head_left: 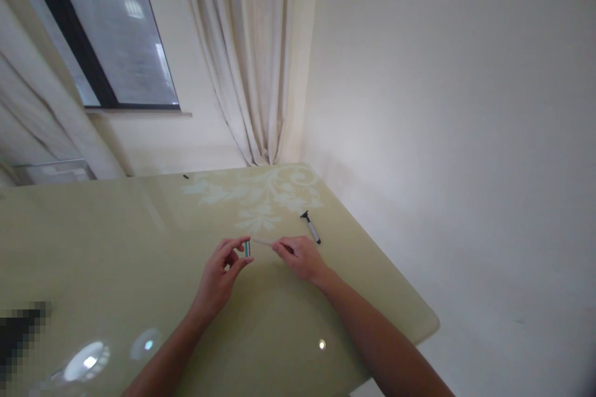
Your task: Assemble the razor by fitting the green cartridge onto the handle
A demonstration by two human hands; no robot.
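Note:
My left hand [224,265] pinches a small flat piece with a green strip and a pale edge, which looks like a razor cartridge [247,249], upright between thumb and fingertips. Just right of it, my right hand [298,255] is closed around a thin pale stick [263,242]. The stick points left, its tip close to the top of the cartridge; whether they touch I cannot tell. Beyond my right hand lies a razor [311,227] with a grey and black handle, its dark T-shaped end pointing away from me.
Both hands are above a glossy greenish table [116,248] with a white floral pattern. A small dark object [185,177] lies near its far edge. A white wall [442,136] runs along the right, and a curtain [251,62] hangs behind the table.

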